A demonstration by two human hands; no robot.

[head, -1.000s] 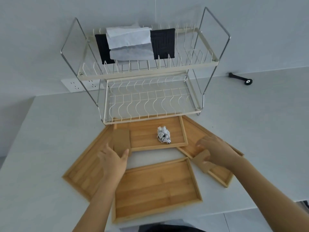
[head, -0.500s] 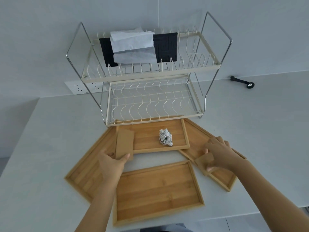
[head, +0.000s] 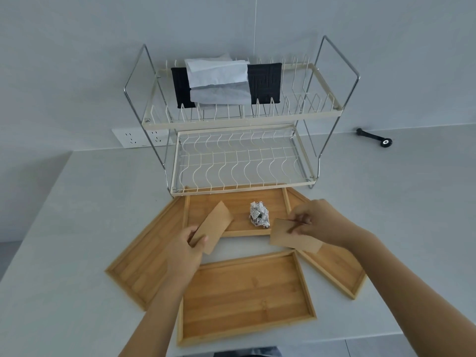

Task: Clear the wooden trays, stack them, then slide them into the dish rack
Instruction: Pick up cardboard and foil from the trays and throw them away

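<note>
Both brown cardboard pieces are now lifted clear of the four rectangular wooden trays (head: 244, 295): left hand (head: 184, 249) grips one (head: 211, 228), right hand (head: 318, 221) pinches the other (head: 288, 235). Crumpled foil ball (head: 258, 213) remains between hands on far tray; clearing incomplete.

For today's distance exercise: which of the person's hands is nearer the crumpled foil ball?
Right. The right hand is just right of the foil ball; the left hand is farther, below and left of it.
</note>
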